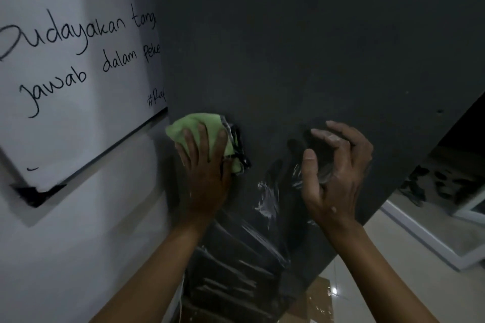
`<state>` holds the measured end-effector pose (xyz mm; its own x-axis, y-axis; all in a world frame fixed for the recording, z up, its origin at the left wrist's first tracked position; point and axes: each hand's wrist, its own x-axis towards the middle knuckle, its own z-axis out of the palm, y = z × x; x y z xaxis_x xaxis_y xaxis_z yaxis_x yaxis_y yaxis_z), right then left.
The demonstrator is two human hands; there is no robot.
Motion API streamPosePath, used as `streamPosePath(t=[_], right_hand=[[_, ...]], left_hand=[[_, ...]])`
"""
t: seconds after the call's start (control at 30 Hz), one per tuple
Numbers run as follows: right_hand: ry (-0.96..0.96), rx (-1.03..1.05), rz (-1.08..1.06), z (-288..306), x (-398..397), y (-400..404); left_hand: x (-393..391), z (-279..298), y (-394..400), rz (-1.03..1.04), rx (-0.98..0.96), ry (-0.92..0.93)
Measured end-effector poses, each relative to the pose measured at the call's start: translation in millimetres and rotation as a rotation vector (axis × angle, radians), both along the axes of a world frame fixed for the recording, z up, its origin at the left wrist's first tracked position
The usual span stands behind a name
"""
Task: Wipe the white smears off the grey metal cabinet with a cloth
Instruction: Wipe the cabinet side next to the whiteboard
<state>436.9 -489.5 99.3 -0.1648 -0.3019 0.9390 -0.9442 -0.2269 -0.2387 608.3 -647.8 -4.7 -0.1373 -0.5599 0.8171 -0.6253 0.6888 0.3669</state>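
Observation:
The dark grey metal cabinet [315, 47] fills the middle of the head view. My left hand [204, 165] presses a bunched green cloth [194, 123] with a black-and-white edge flat against the cabinet's left side, fingers spread over it; its thumb is hidden. White smears [267, 199] streak the metal just below and right of the cloth, with fainter streaks lower down [236, 270]. My right hand [336, 165] hovers close to the cabinet at the right. Its fingers are loosely curled around nothing, with white residue on the fingertips.
A white board with black handwriting [78, 60] hangs on the pale wall [65, 257] left of the cabinet. A cardboard box [315, 304] lies on the tiled floor [393, 257] below. A white-framed doorway [433, 238] opens at the right.

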Motion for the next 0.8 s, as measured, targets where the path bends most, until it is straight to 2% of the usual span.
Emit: streamPosePath(t=[0.1, 0.23, 0.43, 0.5, 0.67, 0.8], right_hand=[[0.026, 0.047, -0.023, -8.2, 3.3, -0.2], [0.052, 0.065, -0.039, -8.4, 3.2, -2.7], [0.048, 0.022, -0.047, -0.8, -1.1, -4.4], [0.029, 0.009, -0.051, -3.9, -2.3, -2.4], [0.010, 0.043, -0.049, -19.8, -3.6, 2.4], [-0.010, 0.082, -0.036, -34.0, 0.5, 3.2]], left_hand=[[2.4, -18.3, 4.4, 0.014, 0.024, -0.033], [6.9, -11.0, -2.5, 0.005, 0.000, -0.061], [2.9, 87.8, -40.8, 0.083, -0.117, 0.140], [0.6, 104.7, -48.8, 0.105, -0.136, 0.182], [4.3, 79.6, -45.1, 0.122, -0.158, 0.116], [2.5, 39.4, -26.8, 0.088, -0.053, 0.114]])
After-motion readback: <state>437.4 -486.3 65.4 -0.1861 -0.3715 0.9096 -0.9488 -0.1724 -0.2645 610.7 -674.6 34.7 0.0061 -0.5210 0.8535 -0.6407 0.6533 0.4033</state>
